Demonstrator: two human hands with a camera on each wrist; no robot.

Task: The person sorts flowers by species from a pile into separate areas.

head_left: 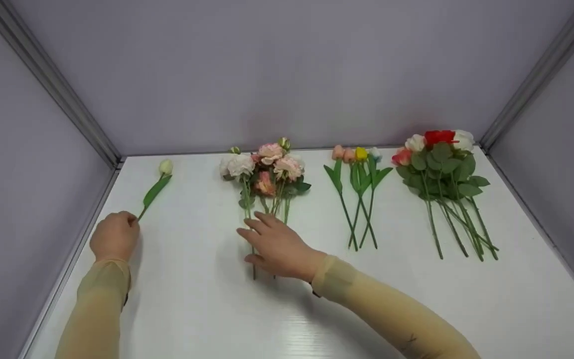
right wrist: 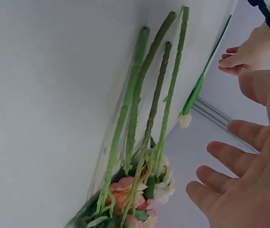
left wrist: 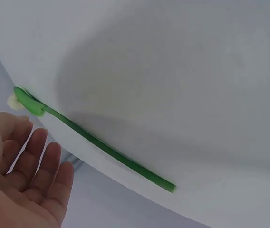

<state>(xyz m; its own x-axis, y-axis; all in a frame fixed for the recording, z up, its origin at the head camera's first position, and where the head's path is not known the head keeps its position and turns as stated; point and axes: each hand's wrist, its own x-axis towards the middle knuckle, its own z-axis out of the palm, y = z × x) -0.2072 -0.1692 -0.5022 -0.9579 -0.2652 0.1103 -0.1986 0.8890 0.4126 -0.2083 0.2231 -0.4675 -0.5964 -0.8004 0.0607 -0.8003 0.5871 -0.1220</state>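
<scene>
A single white tulip (head_left: 156,192) lies on the white table at the far left. My left hand (head_left: 115,236) is beside its stem; in the left wrist view that hand's loosely bent fingers (left wrist: 43,166) are apart from the green stem (left wrist: 107,149). Over the stems of a bunch of pink and white peonies (head_left: 269,167) hovers my right hand (head_left: 283,245), its fingers spread. From the right wrist, the peony stems (right wrist: 130,118) lie side by side with a gap between them and the fingers (right wrist: 232,156), which hold nothing.
Right of the peonies lies a small group of pink, yellow and pale blue tulips (head_left: 360,182). Farther right is a bunch of red, white and coral roses (head_left: 439,164) with crossing stems. Grey walls (head_left: 287,75) enclose the table (head_left: 182,309) behind and at both sides.
</scene>
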